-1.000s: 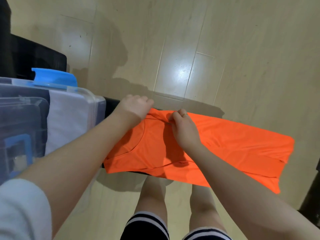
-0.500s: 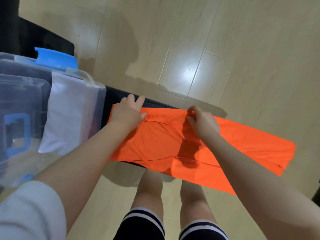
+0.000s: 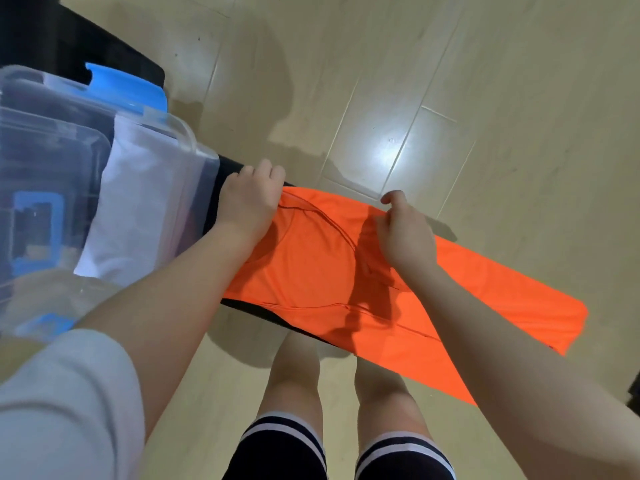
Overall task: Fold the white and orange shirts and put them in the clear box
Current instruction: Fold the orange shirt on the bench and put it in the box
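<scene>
Orange shirt spread across black bench, far edge gripped by left hand, pinched by right hand, white shirt laid in clear box.

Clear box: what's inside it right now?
Inside the clear box lies the folded white shirt. Anything beneath it is covered. The orange shirt is outside, on the black surface.

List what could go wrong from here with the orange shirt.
1. The orange shirt lies on a narrow black surface and its right end overhangs; it could slide to the floor once lifted unevenly.
2. The left hand and right hand grip only the far edge near the collar, so the long folded strip may sag and unfold.
3. The white shirt already fills part of the clear box; a loose fold might bunch.
</scene>
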Action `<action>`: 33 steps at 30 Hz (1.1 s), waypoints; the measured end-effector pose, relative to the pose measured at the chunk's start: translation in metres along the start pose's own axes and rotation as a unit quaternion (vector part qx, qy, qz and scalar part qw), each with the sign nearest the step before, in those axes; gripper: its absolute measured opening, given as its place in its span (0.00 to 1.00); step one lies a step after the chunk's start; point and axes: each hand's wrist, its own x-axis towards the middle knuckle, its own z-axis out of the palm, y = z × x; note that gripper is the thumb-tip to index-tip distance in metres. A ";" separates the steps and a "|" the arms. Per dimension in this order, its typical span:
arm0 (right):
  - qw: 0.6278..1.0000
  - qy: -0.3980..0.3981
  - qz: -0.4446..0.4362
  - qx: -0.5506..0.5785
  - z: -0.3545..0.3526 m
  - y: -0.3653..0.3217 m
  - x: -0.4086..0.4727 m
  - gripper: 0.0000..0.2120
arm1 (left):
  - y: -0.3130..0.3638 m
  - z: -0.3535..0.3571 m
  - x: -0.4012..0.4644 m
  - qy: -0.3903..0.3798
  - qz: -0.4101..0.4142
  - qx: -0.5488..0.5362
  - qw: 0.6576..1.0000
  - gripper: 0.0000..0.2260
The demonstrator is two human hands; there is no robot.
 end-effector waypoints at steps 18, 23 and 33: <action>0.980 -0.090 -0.159 -0.077 0.026 -0.090 0.016 0.10 | 0.015 0.028 -0.054 0.049 -0.442 -0.446 0.776 0.12; 0.974 -0.116 -0.149 -0.128 0.026 -0.092 0.022 0.13 | 0.000 0.030 -0.024 -0.009 -0.473 -0.407 0.782 0.11; 0.970 -0.069 -0.169 -0.162 0.024 -0.089 0.027 0.17 | 0.009 0.026 -0.039 0.114 -0.456 -0.531 0.705 0.14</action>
